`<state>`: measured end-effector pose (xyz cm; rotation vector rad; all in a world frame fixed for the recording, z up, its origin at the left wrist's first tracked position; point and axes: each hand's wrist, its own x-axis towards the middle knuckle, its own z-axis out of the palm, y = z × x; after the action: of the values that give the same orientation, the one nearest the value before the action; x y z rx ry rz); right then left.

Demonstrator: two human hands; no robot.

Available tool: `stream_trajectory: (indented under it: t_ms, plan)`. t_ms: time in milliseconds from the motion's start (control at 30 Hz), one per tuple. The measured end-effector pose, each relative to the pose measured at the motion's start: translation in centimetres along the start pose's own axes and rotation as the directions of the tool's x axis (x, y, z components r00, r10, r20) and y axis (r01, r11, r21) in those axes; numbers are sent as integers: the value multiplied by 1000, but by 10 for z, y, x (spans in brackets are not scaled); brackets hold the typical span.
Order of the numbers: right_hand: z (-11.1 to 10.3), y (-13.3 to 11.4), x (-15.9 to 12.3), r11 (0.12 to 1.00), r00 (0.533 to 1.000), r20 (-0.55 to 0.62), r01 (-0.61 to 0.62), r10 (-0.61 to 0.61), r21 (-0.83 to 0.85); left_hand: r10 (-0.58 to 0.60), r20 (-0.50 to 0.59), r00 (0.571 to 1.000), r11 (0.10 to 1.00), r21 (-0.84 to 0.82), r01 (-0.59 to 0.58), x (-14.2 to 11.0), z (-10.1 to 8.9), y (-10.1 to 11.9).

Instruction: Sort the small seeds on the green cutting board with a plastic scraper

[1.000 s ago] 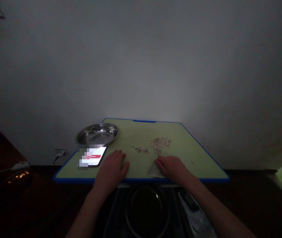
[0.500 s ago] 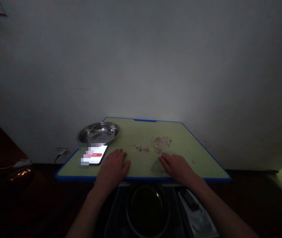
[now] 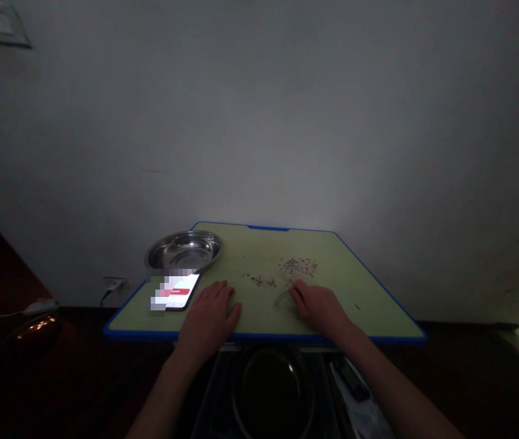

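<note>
My right hand [image 3: 318, 306] is closed on a clear plastic protractor [image 3: 281, 301], held just above or on the pale green tabletop [image 3: 259, 317]; my fingers cover part of it. Just beyond its fingertips lies a scattered patch of small dark and pinkish grains [image 3: 298, 267]. A smaller cluster of grains [image 3: 263, 281] sits to the left of that patch. My left hand [image 3: 211, 311] rests flat on the table near the front edge, fingers stretched and thumb apart, with nothing in it. Close to its left side lies a phone [image 3: 181, 294] with a lit screen.
A shiny steel basin [image 3: 184, 251] stands at the table's left side, behind the phone. Below the front edge is a dark round pot or pan [image 3: 273, 390], with a dark object [image 3: 351, 379] to its right. A plain wall [image 3: 259, 122] rises behind the table.
My right hand and the protractor shift a little, first to the right, then slightly back and turned toward the grains. My left hand stays flat in place. The view tilts slightly.
</note>
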<state>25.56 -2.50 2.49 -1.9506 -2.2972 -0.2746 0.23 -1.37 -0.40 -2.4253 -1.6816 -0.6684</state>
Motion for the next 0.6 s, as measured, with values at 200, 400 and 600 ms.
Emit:
stream_trajectory:
  t_ms: [200,400,600]
  plan:
    - [6,20,31,989,990,-19,-141,140,-41,-1,-2,1000,1000,5,1,-1,-1,1]
    - [3,42,53,977,977,-21,-213,213,-22,-6,-6,1000,1000,0,6,-2,-2,3]
    - [-11,27,60,981,984,-38,-168,172,98,-20,1,1000,1000,-3,20,-2,-5,5]
